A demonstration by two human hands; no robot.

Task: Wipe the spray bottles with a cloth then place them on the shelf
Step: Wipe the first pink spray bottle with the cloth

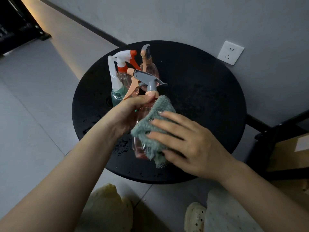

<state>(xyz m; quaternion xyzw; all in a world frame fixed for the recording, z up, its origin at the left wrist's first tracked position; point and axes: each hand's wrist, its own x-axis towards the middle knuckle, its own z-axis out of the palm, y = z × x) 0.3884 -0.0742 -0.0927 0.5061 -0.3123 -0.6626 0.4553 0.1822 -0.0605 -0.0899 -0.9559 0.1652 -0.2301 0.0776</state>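
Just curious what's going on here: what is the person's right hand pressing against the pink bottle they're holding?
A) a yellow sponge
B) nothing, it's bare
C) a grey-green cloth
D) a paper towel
C: the right hand lies with straight fingers on a grey-green cloth wrapped against the pink spray bottle, which the left hand grips near its neck.

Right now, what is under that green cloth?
Under the green cloth is a pink spray bottle, held at the neck by the left hand. The right hand presses the cloth; the covered side is hidden.
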